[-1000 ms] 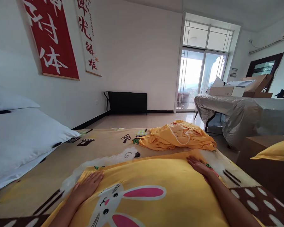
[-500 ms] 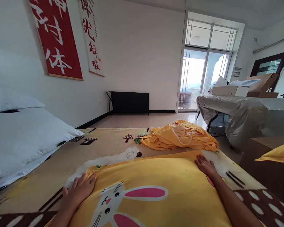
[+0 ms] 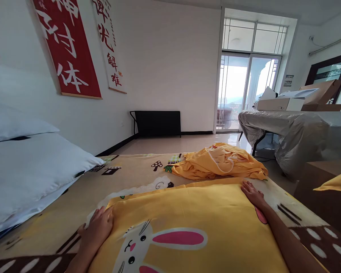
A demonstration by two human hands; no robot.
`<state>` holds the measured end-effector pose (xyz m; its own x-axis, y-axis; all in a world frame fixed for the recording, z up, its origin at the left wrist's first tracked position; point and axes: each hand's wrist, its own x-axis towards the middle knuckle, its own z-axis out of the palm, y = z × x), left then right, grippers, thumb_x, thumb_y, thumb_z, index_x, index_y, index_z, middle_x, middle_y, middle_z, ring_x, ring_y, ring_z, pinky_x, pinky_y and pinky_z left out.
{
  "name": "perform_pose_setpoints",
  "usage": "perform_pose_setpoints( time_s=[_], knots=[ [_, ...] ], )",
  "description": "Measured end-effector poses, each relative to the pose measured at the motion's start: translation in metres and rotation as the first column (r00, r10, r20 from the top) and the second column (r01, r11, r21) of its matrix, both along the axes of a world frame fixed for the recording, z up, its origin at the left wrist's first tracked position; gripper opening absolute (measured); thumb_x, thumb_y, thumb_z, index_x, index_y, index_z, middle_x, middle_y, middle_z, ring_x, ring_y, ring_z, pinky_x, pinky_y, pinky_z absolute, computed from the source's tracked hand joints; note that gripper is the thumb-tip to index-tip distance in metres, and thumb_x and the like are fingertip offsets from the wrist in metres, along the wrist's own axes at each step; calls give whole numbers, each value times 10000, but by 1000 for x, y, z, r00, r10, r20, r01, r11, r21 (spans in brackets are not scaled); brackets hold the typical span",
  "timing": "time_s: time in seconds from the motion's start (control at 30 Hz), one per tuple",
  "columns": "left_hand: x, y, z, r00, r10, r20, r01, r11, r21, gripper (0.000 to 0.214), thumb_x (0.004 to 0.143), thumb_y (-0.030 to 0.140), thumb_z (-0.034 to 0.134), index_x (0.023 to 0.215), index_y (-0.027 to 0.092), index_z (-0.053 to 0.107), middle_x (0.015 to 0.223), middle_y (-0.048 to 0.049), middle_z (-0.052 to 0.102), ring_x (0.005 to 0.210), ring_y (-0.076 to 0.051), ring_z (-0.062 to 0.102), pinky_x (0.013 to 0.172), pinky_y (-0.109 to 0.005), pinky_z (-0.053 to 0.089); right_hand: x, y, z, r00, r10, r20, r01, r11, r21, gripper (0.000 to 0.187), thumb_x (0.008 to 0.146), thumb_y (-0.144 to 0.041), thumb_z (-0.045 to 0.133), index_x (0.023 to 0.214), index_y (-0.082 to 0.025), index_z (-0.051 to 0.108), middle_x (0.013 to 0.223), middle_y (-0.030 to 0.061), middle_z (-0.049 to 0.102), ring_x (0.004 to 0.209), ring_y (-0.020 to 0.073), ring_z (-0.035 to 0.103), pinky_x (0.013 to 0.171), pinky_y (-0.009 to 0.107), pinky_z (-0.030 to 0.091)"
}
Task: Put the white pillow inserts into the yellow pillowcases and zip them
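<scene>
A yellow pillow point(image 3: 227, 216), printed with a white rabbit with pink ears, lies flat in front of me. My left hand point(image 3: 98, 225) rests palm down on its left edge, fingers somewhat bent and apart. At the pillow's far right corner, my right hand point(image 3: 253, 194) lies with its fingers extended over the fabric. Both hands press on the cover from above, and neither visibly lifts it. Just beyond the pillow is a crumpled heap of orange-yellow cloth point(image 3: 221, 161) with a pale cord or seam across it.
Under everything spreads a beige patterned blanket point(image 3: 133, 170). White pillows point(image 3: 42, 170) are stacked at the left. To the right stand a plastic-covered table point(image 3: 298, 129) carrying cardboard boxes, and a brown box point(image 3: 315, 185) with a yellow cloth corner point(image 3: 335, 182) above it.
My view has shifted slightly. The fingers of my left hand look more bent and closer together than before. My right hand stays on the pillow's far right corner.
</scene>
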<state>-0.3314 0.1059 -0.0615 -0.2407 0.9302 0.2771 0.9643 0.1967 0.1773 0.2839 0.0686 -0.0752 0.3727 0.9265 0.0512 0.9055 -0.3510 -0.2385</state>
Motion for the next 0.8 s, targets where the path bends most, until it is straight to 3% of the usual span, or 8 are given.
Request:
perform_pose_setpoints(
  time_s=[0.1,0.17,0.23,0.33,0.4,0.47,0.53,0.8],
  knots=[
    [7,-5,30,997,-44,61,45,999,-21,482,858,285,296,1231,168,578,1453,-120,392,1275,-282,449,1018,-497,387,-7,-6,25,998,54,-14,-53,996,75,580,934,-426,203,1472,-211,229,1543,93,174,1427,212,115,1104,491,188],
    [18,-18,56,973,-186,137,189,982,-7,483,847,358,356,1253,198,563,1443,-74,414,1228,-259,505,992,-403,443,-22,-20,50,983,180,-37,-173,974,146,587,935,-465,216,1476,-238,214,1545,81,171,1427,225,100,1113,501,164],
    [42,-43,81,903,-406,142,403,914,49,528,856,449,379,1333,249,485,1438,-12,423,1288,-235,442,1033,-360,414,-47,-43,78,935,351,-55,-334,921,202,602,932,-517,242,1478,-265,206,1546,63,165,1427,238,84,1123,509,138],
    [99,-93,104,780,-626,22,616,774,146,549,905,490,328,1431,334,298,1484,53,331,1357,-215,337,1087,-379,350,-101,-88,113,741,669,-60,-642,732,229,636,929,-547,306,1486,-322,100,1552,15,115,1429,222,74,1147,485,104],
    [140,-121,107,656,-753,-45,754,652,74,579,928,454,325,1464,342,138,1512,38,250,1378,-208,290,1113,-402,302,-138,-113,125,553,827,-101,-802,561,204,674,924,-542,352,1487,-321,56,1553,5,86,1428,209,84,1163,443,93],
    [170,-136,100,541,-837,-80,840,543,-5,605,933,445,344,1462,344,67,1515,21,221,1387,-212,264,1120,-428,282,-165,-127,126,440,889,-130,-873,457,170,719,904,-561,395,1489,-305,64,1550,12,98,1427,209,100,1169,427,88],
    [185,-136,90,506,-859,-75,856,511,-76,601,934,458,340,1451,355,50,1514,19,206,1393,-219,244,1119,-464,273,-178,-128,121,415,899,-140,-889,433,148,725,893,-572,410,1488,-295,102,1544,25,131,1424,218,127,1169,438,94],
    [176,-110,71,570,-821,-26,813,568,-128,554,937,478,321,1435,374,102,1521,11,182,1396,-228,230,1118,-494,261,-166,-105,110,479,865,-151,-857,498,130,582,920,-555,356,1450,-329,271,1528,16,210,1413,225,182,1158,476,105]
  ],
)
